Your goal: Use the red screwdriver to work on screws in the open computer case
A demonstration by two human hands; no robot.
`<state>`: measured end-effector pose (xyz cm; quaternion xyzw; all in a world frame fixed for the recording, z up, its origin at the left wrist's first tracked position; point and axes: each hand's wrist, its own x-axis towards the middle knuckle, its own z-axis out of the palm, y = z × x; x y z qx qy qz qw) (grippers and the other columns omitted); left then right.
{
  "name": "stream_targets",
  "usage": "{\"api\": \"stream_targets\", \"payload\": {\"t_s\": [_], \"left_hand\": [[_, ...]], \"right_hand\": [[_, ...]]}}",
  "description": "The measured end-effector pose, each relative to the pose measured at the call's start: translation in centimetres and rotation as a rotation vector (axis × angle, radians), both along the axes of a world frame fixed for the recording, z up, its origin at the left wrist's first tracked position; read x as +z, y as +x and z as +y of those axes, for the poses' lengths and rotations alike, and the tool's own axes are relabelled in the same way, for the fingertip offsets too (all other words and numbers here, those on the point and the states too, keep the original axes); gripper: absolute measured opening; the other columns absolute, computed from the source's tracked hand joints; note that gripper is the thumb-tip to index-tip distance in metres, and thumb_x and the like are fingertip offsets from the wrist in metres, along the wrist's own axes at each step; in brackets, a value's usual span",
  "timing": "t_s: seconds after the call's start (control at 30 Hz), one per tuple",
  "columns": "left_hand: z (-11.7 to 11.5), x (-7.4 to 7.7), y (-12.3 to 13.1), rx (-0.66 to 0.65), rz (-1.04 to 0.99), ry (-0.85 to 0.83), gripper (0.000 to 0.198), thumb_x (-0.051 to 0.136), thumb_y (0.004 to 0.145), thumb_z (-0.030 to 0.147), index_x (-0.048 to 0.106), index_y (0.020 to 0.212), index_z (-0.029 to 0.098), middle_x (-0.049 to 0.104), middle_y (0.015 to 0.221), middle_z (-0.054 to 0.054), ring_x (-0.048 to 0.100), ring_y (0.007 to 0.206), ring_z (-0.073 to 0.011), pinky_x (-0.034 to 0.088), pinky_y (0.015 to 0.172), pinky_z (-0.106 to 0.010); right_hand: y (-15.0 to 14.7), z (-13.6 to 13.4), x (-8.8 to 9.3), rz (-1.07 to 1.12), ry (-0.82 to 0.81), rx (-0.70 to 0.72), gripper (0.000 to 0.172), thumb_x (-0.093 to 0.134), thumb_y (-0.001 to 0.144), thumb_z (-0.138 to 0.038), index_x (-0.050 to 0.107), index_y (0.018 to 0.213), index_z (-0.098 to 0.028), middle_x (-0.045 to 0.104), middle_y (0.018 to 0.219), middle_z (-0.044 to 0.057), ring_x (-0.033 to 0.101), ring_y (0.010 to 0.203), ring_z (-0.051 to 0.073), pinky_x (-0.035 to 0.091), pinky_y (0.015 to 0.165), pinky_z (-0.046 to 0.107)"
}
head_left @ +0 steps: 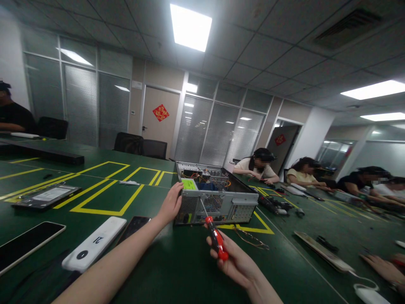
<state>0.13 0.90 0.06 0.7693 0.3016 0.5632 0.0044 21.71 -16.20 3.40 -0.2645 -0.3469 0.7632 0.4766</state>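
Note:
An opened computer case point(218, 200) lies on the green table, its perforated back panel facing me. Inside are wires and a power supply with a lime-green label point(189, 184). At the case's left rear corner, my left hand point(172, 202) grips the edge, fingers over the top and side. My right hand point(232, 259) is closed around the red and black handle of a screwdriver point(216, 238). The thin metal shaft points up and away, its tip at or just in front of the back panel; I cannot tell whether it touches a screw.
Left of me lie a hard drive point(47, 195), a phone point(28, 245), a white device marked 21 point(95, 242) and a dark phone point(133, 228). Glasses point(251, 237) and a power bank-like slab point(322, 251) lie rightward. Several people sit around; another person's hand point(384, 268) shows right.

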Motion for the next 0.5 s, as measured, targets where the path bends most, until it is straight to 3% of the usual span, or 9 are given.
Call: {"api": "stream_targets", "payload": {"t_s": [0.1,0.17,0.33,0.43,0.5], "left_hand": [[-0.03,0.07,0.03,-0.005,-0.003,0.000,0.036,0.031,0.091,0.023,0.036,0.127,0.020,0.041,0.134,-0.010,0.031,0.132,-0.0204,0.026,0.111,-0.045],[-0.10,0.14,0.05,-0.004,-0.004,-0.001,0.036,0.031,0.092,0.023,0.036,0.127,0.020,0.041,0.134,-0.010,0.031,0.132,-0.0202,0.027,0.111,-0.045],[-0.11,0.08,0.00,-0.001,-0.001,-0.009,0.036,0.031,0.092,0.023,0.036,0.128,0.021,0.041,0.135,-0.010,0.029,0.133,-0.0207,0.027,0.110,-0.046],[0.00,-0.02,-0.03,0.002,0.001,-0.011,0.038,0.031,0.091,0.023,0.035,0.129,0.021,0.040,0.135,-0.009,0.029,0.133,-0.0209,0.026,0.111,-0.047],[0.00,-0.02,-0.03,0.005,0.002,-0.006,0.038,0.031,0.091,0.022,0.035,0.129,0.020,0.040,0.136,-0.010,0.029,0.133,-0.0210,0.026,0.111,-0.046]], "right_hand": [[0.20,0.44,-0.65,0.022,-0.042,0.020,0.043,0.065,0.077,-0.026,0.051,0.118,-0.025,0.053,0.073,-0.002,0.035,0.045,0.000,0.016,0.031,0.006],[0.14,0.61,-0.87,0.017,-0.070,0.010,0.040,0.063,0.078,-0.027,0.052,0.117,-0.025,0.053,0.073,-0.001,0.030,0.045,0.001,0.012,0.031,0.007],[0.09,0.47,-0.86,0.068,-0.093,0.020,0.038,0.062,0.077,-0.026,0.053,0.114,-0.023,0.061,0.091,0.007,0.041,0.054,0.005,0.025,0.037,0.011],[0.22,0.22,-0.61,0.087,-0.054,0.141,0.058,0.062,0.063,-0.012,0.048,0.118,-0.023,0.059,0.112,0.010,0.055,0.076,0.012,0.040,0.054,0.018],[0.21,0.08,-0.39,0.060,-0.023,0.196,0.075,0.058,0.055,-0.003,0.041,0.124,-0.025,0.054,0.122,0.011,0.057,0.092,0.017,0.043,0.066,0.023]]}}
